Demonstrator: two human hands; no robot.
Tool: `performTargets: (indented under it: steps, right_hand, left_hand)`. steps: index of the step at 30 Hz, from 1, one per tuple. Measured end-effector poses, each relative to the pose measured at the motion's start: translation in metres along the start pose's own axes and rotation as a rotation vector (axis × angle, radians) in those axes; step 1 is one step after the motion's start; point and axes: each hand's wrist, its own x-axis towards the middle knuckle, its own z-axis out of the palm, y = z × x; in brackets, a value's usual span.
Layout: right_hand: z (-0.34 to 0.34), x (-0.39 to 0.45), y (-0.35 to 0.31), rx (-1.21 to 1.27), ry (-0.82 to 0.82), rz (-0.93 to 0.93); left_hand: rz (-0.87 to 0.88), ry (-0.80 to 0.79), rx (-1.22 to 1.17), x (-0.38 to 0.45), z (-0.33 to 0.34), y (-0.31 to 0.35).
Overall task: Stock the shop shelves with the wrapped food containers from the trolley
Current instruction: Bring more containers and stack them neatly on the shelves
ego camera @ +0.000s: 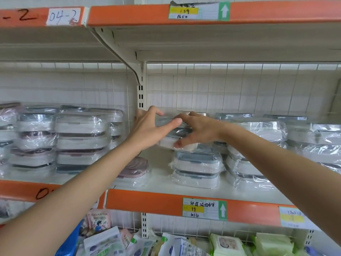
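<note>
A wrapped food container with a grey-blue lid and white base hangs above the middle shelf, just over a stack of two like containers. My left hand holds its left end, fingers spread over the top and back. My right hand grips its right side, thumb under the front and fingers over the lid. A pink-lidded container lies on the shelf under my left forearm. The trolley is out of view.
Tall stacks of wrapped containers fill the shelf left of the white upright post. More stacks stand at the right. An orange-edged shelf hangs overhead. Packets and wipes lie on the shelf below.
</note>
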Motion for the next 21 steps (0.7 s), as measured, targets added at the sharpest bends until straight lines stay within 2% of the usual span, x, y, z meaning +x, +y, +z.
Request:
performTargets:
  steps: [2, 5, 7, 10, 12, 15, 21]
  right_hand:
    - [-0.011, -0.008, 0.009, 0.025, -0.039, 0.042]
    - [-0.024, -0.016, 0.021, -0.056, -0.132, 0.105]
    - [-0.022, -0.018, 0.025, -0.187, -0.236, 0.145]
    - [-0.012, -0.016, 0.029, -0.268, -0.294, 0.188]
    - [-0.013, -0.015, 0.028, -0.277, -0.293, 0.193]
    - [-0.015, -0.014, 0.026, -0.293, -0.32, 0.202]
    - [-0.016, -0.015, 0.026, -0.297, -0.326, 0.199]
  left_hand:
    - [0.035, -0.005, -0.071, 0.002, 0.003, -0.007]
    - [-0.025, -0.063, -0.185, 0.009, 0.009, -0.024]
    - [-0.074, -0.224, -0.192, 0.01, 0.014, -0.032]
    - [-0.134, -0.584, -0.112, 0.004, 0.025, -0.039]
    - [-0.136, -0.681, -0.07, -0.001, 0.037, -0.043]
    - [-0.096, -0.669, -0.043, -0.004, 0.061, -0.049]
    - [-0.148, -0.527, -0.156, -0.005, 0.08, -0.056]
